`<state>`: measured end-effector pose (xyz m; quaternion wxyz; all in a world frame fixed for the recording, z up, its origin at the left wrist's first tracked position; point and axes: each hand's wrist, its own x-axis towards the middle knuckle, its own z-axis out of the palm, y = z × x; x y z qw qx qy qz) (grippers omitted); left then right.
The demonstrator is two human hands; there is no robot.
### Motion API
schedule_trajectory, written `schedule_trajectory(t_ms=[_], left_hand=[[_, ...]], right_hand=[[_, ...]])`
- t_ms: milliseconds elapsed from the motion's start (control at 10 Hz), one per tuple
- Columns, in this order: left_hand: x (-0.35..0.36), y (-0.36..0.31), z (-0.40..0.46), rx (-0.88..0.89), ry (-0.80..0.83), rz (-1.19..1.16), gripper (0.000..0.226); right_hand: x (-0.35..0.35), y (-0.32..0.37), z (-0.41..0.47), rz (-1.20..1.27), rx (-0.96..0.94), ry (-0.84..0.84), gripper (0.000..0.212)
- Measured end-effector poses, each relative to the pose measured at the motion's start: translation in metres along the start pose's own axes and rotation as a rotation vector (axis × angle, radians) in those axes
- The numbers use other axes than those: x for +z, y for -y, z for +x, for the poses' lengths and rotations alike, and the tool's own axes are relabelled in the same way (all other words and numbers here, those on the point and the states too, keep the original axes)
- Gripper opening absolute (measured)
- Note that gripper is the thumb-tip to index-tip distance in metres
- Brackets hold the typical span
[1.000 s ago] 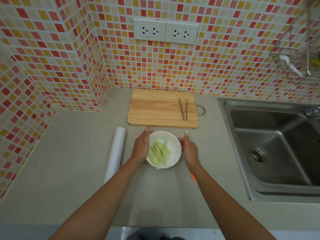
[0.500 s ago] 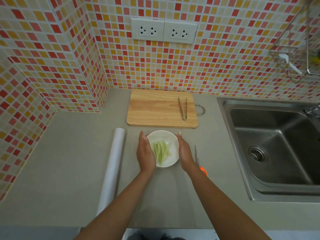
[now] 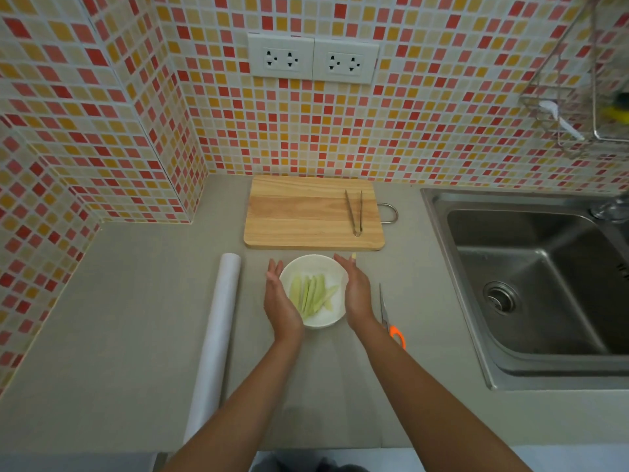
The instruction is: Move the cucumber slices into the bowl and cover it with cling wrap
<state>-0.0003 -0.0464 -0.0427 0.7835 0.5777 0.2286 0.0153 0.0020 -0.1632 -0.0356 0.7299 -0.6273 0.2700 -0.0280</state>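
A white bowl (image 3: 325,267) stands on the grey counter just in front of the cutting board, with several pale green cucumber slices (image 3: 311,296) lying in it. A faint glossy film seems to lie over the bowl, and a thin clear sheet reaches toward me on the counter. My left hand (image 3: 280,301) lies flat against the bowl's left side, fingers straight. My right hand (image 3: 355,294) lies flat against its right side. Neither hand curls around anything. A white cling wrap roll (image 3: 218,332) lies to the left of the bowl.
A wooden cutting board (image 3: 299,216) with metal tongs (image 3: 355,216) on it sits behind the bowl. Orange-handled scissors (image 3: 391,321) lie right of my right wrist. A steel sink (image 3: 531,284) fills the right side, with a wire rack (image 3: 578,107) above. Tiled walls close the back and left.
Both hands have slid back toward me along the bowl's sides and closed in against it. The scissors, hidden under my right arm before, now show.
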Motion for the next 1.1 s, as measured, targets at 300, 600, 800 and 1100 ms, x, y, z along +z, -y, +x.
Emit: schedule_trajectory(t_ms=[300,600,800,1100], left_hand=[[0.003,-0.001,0.008,-0.113,0.09,-0.117,0.06],[-0.018,-0.015,0.03,-0.157,0.28,0.124,0.078],[-0.012,-0.016,0.023,-0.185,0.272,0.155,0.069],[-0.009,-0.01,0.016,-0.12,0.249,0.111,0.069]], right_hand=[[0.001,-0.013,-0.004,0.112,0.005,-0.039,0.041],[-0.008,-0.018,-0.006,0.055,0.047,-0.016,0.053],[0.0,-0.013,-0.008,0.135,0.044,-0.04,0.048],[-0.002,-0.023,-0.016,0.149,0.061,-0.107,0.053]])
